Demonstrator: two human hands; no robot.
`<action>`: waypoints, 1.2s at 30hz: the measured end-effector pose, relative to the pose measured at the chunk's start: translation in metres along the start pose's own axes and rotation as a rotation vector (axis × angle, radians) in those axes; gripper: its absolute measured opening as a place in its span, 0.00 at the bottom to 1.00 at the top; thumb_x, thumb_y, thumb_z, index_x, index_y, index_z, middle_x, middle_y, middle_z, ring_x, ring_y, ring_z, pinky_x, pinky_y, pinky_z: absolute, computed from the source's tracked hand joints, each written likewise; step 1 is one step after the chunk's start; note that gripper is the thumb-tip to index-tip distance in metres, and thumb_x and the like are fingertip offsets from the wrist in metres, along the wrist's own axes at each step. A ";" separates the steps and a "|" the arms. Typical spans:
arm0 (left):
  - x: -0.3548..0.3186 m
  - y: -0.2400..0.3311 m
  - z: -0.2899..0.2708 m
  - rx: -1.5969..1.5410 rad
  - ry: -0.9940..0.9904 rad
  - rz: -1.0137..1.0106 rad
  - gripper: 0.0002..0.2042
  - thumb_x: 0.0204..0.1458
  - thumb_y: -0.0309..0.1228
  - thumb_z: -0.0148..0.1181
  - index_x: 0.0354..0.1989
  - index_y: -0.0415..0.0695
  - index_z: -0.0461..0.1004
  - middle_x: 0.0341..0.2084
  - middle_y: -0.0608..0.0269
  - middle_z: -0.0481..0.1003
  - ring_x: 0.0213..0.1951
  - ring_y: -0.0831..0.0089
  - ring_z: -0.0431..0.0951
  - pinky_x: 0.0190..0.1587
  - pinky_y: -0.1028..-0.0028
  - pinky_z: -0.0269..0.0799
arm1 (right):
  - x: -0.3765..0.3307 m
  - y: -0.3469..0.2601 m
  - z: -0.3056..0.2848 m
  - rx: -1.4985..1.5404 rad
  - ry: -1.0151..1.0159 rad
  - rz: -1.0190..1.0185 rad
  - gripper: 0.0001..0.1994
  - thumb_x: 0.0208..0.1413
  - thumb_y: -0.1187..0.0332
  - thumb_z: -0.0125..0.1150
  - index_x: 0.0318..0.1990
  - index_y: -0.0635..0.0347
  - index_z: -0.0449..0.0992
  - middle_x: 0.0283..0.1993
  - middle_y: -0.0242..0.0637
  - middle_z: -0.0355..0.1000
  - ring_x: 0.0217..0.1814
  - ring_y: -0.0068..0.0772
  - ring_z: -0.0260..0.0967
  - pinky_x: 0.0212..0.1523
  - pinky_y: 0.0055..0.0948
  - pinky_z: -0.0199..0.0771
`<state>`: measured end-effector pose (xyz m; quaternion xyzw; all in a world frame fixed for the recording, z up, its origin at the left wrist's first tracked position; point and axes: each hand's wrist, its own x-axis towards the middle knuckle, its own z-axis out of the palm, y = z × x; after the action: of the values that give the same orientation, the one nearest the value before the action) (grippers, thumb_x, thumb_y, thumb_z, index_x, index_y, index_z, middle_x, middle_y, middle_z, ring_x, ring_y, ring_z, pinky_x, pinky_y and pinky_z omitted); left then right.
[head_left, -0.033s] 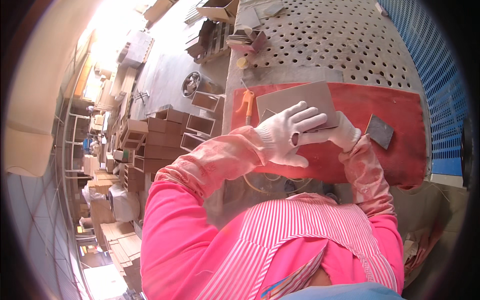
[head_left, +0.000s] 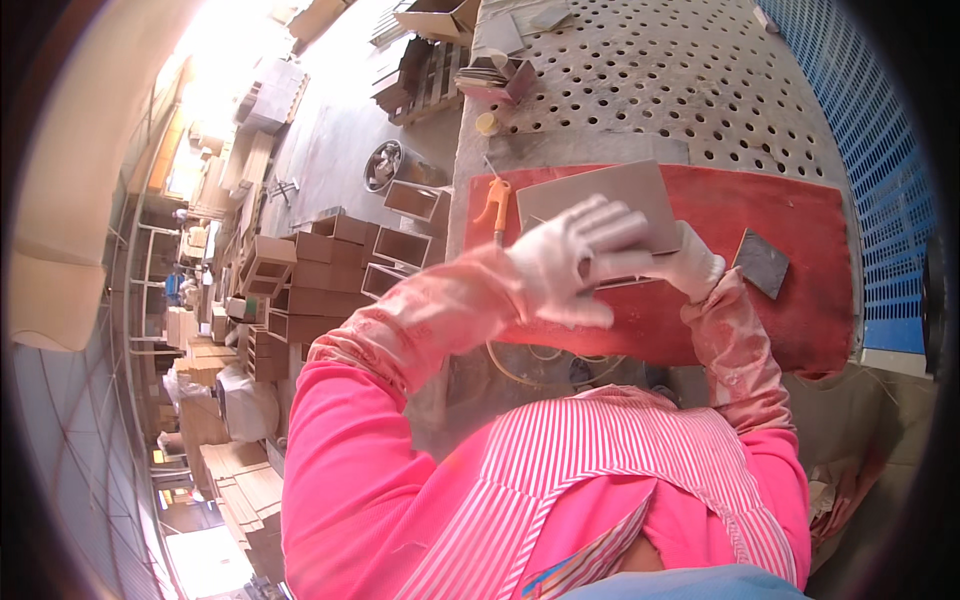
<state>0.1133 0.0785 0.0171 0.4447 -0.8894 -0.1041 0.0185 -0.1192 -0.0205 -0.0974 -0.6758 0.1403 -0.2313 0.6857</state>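
A grey, flat rectangular panel (head_left: 575, 192) lies over a red cloth (head_left: 810, 230) on the bench in front of me. My left hand (head_left: 570, 258), in a white knitted glove with a hole in it, is spread flat above the panel's near part. Motion smears its fingers, and whether they touch the surface I cannot tell. My right hand (head_left: 692, 264), gloved alike, grips the panel at its near right corner; part of that grip is hidden. Right of it sits a small dark square pad (head_left: 761, 264). An orange air blow gun (head_left: 494, 204) lies left of the panel.
Beyond the cloth stretches a perforated benchtop (head_left: 660, 70), with a small open box of flat pieces (head_left: 500, 80) and a yellow round lid (head_left: 487, 124). A blue slotted panel (head_left: 870, 130) borders the right. Brown cartons (head_left: 325, 265) and a bin (head_left: 390, 165) stand on the left floor.
My left hand has shifted slightly over the panel and is now blurred. The right hand keeps its place at the panel's corner.
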 end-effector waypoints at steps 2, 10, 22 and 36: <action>-0.010 -0.015 0.003 0.024 0.080 -0.269 0.37 0.53 0.48 0.66 0.75 0.57 0.68 0.78 0.48 0.57 0.80 0.44 0.50 0.83 0.49 0.44 | 0.001 -0.002 -0.002 0.025 -0.029 0.207 0.10 0.57 0.73 0.74 0.45 0.62 0.85 0.42 0.33 0.86 0.45 0.21 0.81 0.46 0.29 0.81; 0.010 0.019 -0.008 -0.061 -0.025 -0.103 0.33 0.61 0.48 0.64 0.75 0.59 0.67 0.81 0.50 0.50 0.82 0.54 0.48 0.81 0.52 0.48 | 0.005 0.000 0.000 -0.210 -0.073 -0.472 0.11 0.55 0.73 0.74 0.46 0.60 0.86 0.39 0.32 0.84 0.41 0.24 0.81 0.42 0.30 0.81; 0.046 -0.012 0.013 -0.004 0.266 0.120 0.29 0.55 0.47 0.64 0.65 0.49 0.75 0.67 0.46 0.71 0.66 0.44 0.70 0.72 0.45 0.62 | 0.001 -0.003 0.009 0.151 0.083 0.005 0.13 0.55 0.73 0.75 0.48 0.59 0.86 0.41 0.34 0.85 0.44 0.26 0.82 0.48 0.32 0.82; 0.127 0.015 0.039 0.074 -0.052 -0.027 0.26 0.65 0.49 0.56 0.68 0.51 0.75 0.58 0.55 0.80 0.61 0.57 0.77 0.74 0.56 0.60 | 0.022 0.016 0.017 1.198 0.177 0.174 0.23 0.56 0.68 0.74 0.59 0.59 0.77 0.46 0.31 0.82 0.58 0.25 0.76 0.58 0.30 0.76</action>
<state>0.0199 -0.0069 -0.0251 0.4541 -0.8868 -0.0830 -0.0222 -0.0900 -0.0176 -0.1098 -0.1370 0.0969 -0.2686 0.9485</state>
